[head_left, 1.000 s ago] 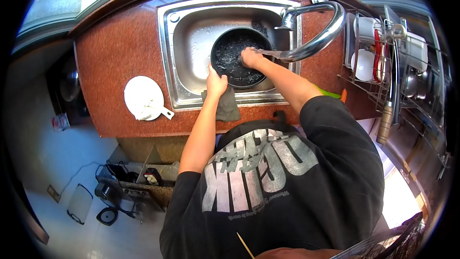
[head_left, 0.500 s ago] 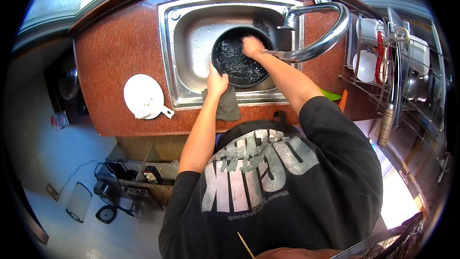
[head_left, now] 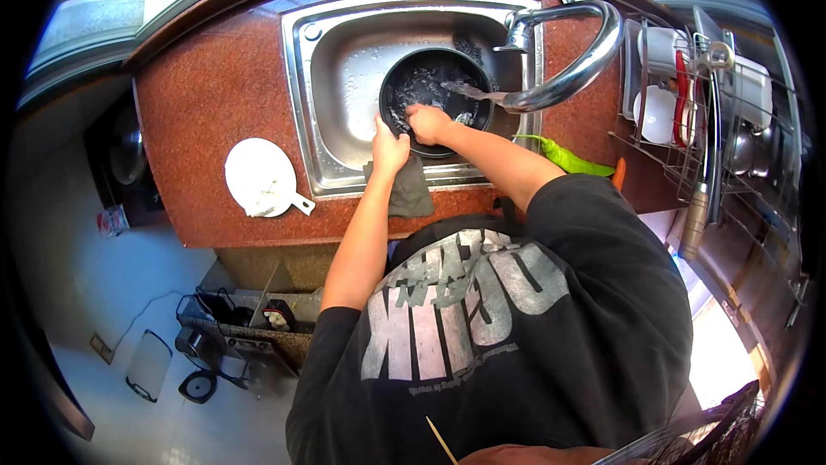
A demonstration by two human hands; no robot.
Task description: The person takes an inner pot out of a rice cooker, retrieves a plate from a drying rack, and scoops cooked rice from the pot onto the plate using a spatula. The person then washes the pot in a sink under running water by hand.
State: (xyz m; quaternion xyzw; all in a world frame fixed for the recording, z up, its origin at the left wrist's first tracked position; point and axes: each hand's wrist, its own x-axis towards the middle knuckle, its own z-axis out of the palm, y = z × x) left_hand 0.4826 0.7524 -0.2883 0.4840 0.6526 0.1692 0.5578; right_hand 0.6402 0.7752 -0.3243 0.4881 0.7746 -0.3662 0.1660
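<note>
A round black pan (head_left: 447, 78) lies in the left and middle part of the steel sink (head_left: 344, 78), with water running into it from the curved faucet (head_left: 585, 69). My left hand (head_left: 391, 148) grips the pan's near left rim. Inside the pan, at its near left side, my right hand (head_left: 427, 123) is closed with its fingers against the wet surface; whatever it may hold is hidden. A dark grey cloth (head_left: 409, 190) hangs over the sink's front edge, beside my left hand.
On the left counter sits a white board or plate with a handle (head_left: 260, 174). Right of the sink lie a green pepper (head_left: 575, 160) and an orange carrot-like item (head_left: 619, 174). A wire dish rack (head_left: 688, 147) with dishes and utensils stands at the right.
My right hand has moved left and nearer to me within the pan, close to my left hand. The water stream and more of the green pepper now show. My left hand stays on the rim.
</note>
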